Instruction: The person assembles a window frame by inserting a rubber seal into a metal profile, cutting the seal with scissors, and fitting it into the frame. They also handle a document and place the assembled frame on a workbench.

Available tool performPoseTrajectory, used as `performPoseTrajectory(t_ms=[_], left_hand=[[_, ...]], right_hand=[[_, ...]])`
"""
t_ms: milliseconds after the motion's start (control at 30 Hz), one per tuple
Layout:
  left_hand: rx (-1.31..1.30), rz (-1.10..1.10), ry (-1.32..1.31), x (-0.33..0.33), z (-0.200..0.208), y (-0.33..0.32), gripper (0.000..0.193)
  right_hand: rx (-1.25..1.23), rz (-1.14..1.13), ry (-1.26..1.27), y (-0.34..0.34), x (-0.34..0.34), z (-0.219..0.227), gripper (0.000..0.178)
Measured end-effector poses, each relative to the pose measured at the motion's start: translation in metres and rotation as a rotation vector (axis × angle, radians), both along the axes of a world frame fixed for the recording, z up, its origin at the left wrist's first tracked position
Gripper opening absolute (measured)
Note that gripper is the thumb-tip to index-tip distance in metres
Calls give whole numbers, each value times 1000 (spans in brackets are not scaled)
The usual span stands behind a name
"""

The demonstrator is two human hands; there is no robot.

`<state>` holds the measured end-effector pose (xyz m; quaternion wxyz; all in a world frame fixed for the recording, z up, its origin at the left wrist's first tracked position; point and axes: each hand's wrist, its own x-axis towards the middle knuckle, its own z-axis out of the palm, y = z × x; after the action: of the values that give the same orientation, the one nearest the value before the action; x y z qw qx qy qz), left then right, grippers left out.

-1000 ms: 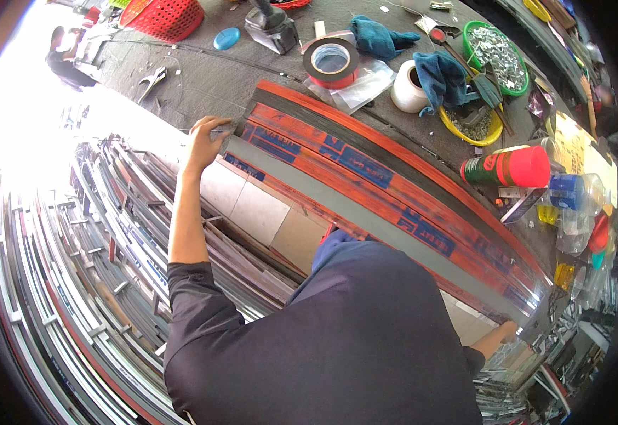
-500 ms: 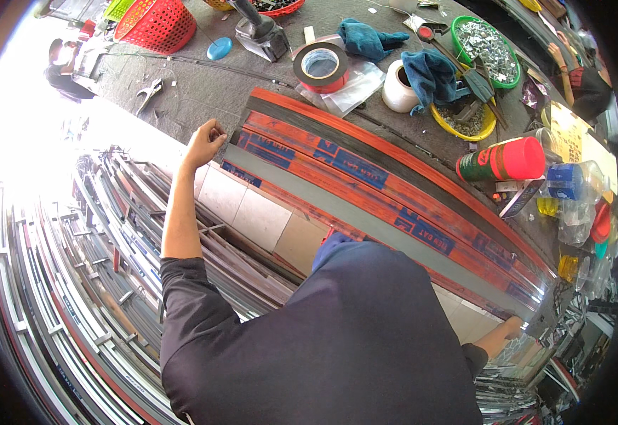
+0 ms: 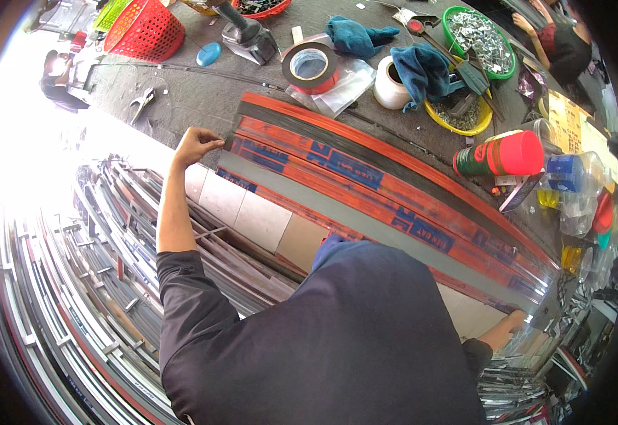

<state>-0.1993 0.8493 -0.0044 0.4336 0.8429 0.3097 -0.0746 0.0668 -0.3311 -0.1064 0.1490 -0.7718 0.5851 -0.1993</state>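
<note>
Several long profile bars (image 3: pixel 365 173), wrapped in orange film with blue labels, lie side by side along the near edge of the workbench. A bare grey bar (image 3: pixel 323 207) runs among them on my side. My left hand (image 3: pixel 197 146) is at the bars' left end, its fingertips pinched together on the end of an orange-filmed bar. Far to the right, my right hand (image 3: pixel 508 327) is closed around the bars' near right end; its fingers are small and partly hidden there.
Across the bench stand a tape roll (image 3: pixel 310 65), a cordless tool (image 3: pixel 249 41), blue cloths (image 3: pixel 422 71), a green basket of metal parts (image 3: pixel 477 42) and a red-lidded container (image 3: pixel 511 154). Racks of long bars (image 3: pixel 61 297) fill the lower left. Another person (image 3: pixel 567 49) is at upper right.
My left hand has come in to the bars' left end, its fingers stretching from a loose curl into a pinch there. The bars have shifted slightly in view; my right hand stays at their right end.
</note>
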Motion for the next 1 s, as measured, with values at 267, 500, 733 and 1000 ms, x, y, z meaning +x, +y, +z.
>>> performPoseTrajectory(t_ms=[267,500,733,1000], left_hand=[[397,-21,-121,6,-22,-5,24],[433,112,-277,-14,-40,-12,23],[335,219,-189,-26,-63,0,31],[693,87,-144,-17,-65,26,31]], right_hand=[[-40,33,129,-27,-3,-13,73],[-110,117,184,-29,-2,-14,69],[-270,261,588,-5,-17,-36,73],[-68,37,-312,89,-6,1,45]])
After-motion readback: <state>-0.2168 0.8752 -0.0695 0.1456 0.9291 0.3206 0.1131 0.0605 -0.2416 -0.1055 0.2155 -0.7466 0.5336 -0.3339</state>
